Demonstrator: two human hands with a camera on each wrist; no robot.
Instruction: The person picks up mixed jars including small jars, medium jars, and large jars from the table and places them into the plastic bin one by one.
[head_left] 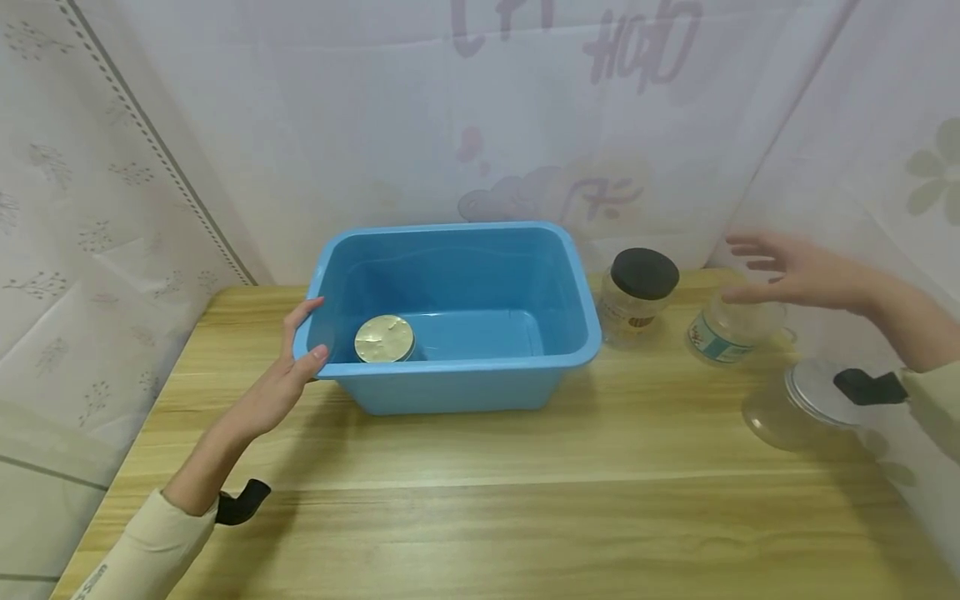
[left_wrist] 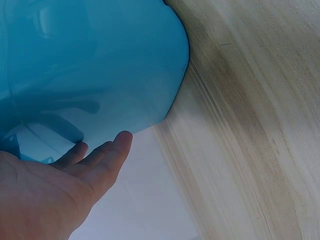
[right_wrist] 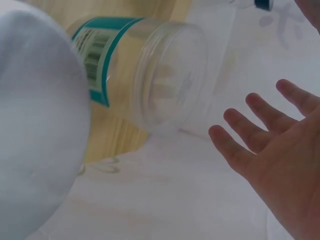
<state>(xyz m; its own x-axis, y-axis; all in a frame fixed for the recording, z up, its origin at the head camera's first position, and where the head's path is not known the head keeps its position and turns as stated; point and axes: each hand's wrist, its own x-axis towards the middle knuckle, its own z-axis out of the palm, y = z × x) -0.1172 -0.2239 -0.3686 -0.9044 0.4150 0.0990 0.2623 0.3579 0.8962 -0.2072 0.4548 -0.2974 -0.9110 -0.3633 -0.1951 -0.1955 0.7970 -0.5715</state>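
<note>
the left hand (head_left: 288, 371) holds the blue tub (head_left: 450, 242) by its rim at nine o'clock, thumb hooked over the edge. the right hand (head_left: 787, 271) hovers spread and empty just above the clear jar (head_left: 723, 333) at three o'clock. a gold-lidded jar (head_left: 384, 338) already sits inside the tub. a careless grab could knock the clear jar into the black-lidded jar (head_left: 637, 296) nearby, or off the table (head_left: 480, 517).

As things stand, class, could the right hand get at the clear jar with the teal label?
Probably yes: the right hand hovers open just above the clear jar, with nothing between them.
</note>
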